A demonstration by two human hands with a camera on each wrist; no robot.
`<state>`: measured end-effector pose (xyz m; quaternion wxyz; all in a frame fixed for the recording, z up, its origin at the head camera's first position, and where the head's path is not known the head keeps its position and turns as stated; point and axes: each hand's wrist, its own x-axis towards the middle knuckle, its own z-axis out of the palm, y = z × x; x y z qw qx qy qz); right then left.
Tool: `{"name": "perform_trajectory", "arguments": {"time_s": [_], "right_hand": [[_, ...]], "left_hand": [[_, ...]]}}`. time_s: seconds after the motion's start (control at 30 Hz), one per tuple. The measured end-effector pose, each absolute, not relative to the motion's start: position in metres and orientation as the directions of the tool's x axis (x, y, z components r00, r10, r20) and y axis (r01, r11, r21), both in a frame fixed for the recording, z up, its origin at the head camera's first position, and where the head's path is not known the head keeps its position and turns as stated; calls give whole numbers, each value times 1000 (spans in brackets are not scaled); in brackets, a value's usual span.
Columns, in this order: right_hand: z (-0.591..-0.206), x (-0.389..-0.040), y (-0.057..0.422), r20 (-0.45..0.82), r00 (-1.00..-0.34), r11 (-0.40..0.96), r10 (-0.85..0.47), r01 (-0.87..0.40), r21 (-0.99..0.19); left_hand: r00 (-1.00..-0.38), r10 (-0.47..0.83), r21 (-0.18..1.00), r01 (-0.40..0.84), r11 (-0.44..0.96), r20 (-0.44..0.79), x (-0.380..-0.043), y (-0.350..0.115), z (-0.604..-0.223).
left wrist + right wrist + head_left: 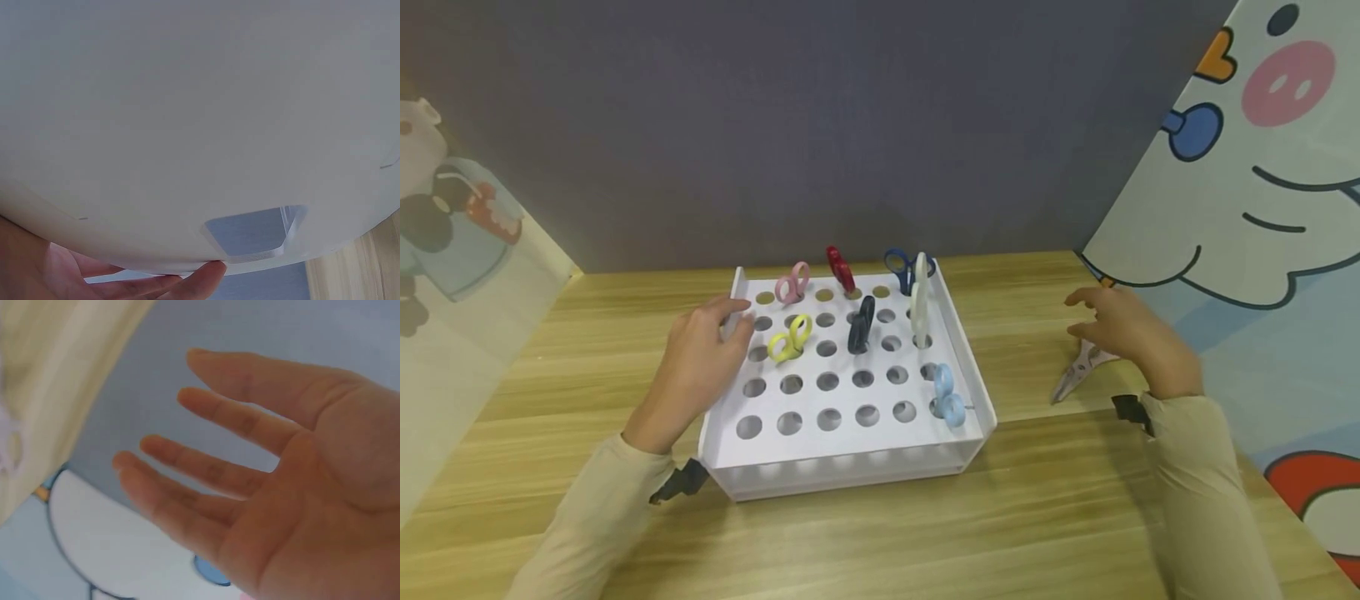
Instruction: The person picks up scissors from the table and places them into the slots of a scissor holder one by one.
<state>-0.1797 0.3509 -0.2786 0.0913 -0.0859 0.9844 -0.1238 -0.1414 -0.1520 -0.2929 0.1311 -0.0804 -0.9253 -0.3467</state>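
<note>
A white rack (850,446) with rows of round holes stands on the table. Several scissors are upright in it, handles up: pink (792,283), red (840,269), dark blue (901,271), white (921,300), black (861,325), yellow (790,338) and light blue (950,396). My left hand (700,346) holds the rack's left wall, its thumb over the rim; fingertips (209,275) touch that wall in the left wrist view. At right, pale pink scissors (1081,371) lie on the table, partly hidden by my right hand (1123,329). That hand's fingers are spread, its palm bare in the right wrist view.
A grey panel (820,133) rises behind the wooden table (880,542). Cartoon-printed panels stand at the left (445,217) and the right (1225,200), the right one close behind my right hand. The rack's side wall has a cut-out (253,232).
</note>
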Motion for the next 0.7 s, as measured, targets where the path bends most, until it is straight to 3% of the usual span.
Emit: {"name": "perform_trajectory", "arguments": {"time_s": [0.33,0.7], "right_hand": [[-310,-190,394,-296,-955,977,-2,61,-203],[-340,-198,411,-380,-922,964,70,160,-212]], "left_hand": [[-956,65,626,239,742,288,-140,-151,-290],[-958,60,624,228,748,279,-142,-151,-292]]}}
